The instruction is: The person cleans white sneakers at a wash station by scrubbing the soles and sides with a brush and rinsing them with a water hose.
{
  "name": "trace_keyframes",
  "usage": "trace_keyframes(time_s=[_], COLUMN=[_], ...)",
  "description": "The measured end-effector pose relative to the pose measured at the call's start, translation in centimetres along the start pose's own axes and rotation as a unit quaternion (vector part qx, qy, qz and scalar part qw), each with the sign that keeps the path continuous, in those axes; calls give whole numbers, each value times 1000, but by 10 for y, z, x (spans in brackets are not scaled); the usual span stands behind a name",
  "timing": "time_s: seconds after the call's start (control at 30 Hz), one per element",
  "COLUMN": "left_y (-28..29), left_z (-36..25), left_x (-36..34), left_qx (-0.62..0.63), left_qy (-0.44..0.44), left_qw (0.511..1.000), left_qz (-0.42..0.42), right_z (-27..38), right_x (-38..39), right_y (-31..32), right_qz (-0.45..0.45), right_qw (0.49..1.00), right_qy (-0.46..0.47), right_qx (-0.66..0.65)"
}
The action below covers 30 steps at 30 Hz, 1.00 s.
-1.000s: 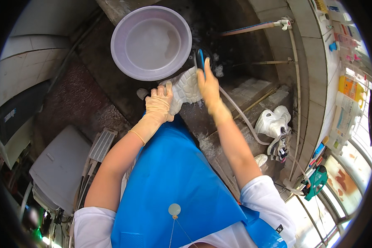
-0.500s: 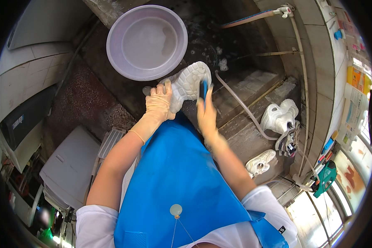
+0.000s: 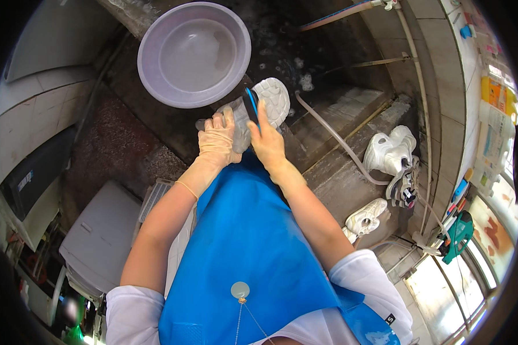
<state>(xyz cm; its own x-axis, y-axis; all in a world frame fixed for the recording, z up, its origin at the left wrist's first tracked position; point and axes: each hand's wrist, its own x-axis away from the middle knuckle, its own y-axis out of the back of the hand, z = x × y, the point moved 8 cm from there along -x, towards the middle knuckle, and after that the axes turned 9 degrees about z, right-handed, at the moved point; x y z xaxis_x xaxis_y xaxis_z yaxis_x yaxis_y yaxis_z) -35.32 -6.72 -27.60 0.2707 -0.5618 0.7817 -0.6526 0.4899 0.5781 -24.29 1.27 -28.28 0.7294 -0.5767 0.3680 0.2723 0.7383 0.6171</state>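
Observation:
A white shoe (image 3: 270, 91) lies sole-up in front of me, its lower end gripped by my left hand (image 3: 216, 138) in a thin pale rubber glove. My right hand (image 3: 263, 138), also gloved, holds a blue and black brush (image 3: 252, 104) against the sole. The shoe is just below a lavender plastic basin (image 3: 149, 63), which has a shallow layer of liquid. My blue apron (image 3: 242, 230) hangs below both hands.
To the right, white sneakers (image 3: 385, 152), a dark-patterned shoe (image 3: 400, 190) and a pale hose (image 3: 339, 141) lie on a wet ledge, with bottles (image 3: 495, 98) and a green tool (image 3: 460, 236) beyond. A grey lidded box (image 3: 98, 236) stands at lower left. Pipes (image 3: 417, 86) line the tiled wall.
My right hand and the brush swept down from near the upper sole to its right edge, then moved left across the middle. My left hand keeps its hold on the shoe.

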Motion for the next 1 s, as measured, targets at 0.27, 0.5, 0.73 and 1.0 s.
trace_keyframes(time_s=[0.27,0.5,0.73,1.0], left_y=[-3,-6,-3,-4], left_z=[3,6,2,2], left_x=[3,6,3,6], left_qx=[-16,-9,-14,5], left_qy=[3,-7,-6,-23], left_qw=[999,1000,1000,999], left_qz=[-28,-18,-3,-24], right_z=[-27,-67,-17,3], right_x=[41,80,6,-22], right_y=[3,9,-1,29], right_qz=[65,139,95,-17], right_qw=[996,975,991,1000], right_qy=[-35,-42,-22,-3], right_qx=[48,168,93,-5])
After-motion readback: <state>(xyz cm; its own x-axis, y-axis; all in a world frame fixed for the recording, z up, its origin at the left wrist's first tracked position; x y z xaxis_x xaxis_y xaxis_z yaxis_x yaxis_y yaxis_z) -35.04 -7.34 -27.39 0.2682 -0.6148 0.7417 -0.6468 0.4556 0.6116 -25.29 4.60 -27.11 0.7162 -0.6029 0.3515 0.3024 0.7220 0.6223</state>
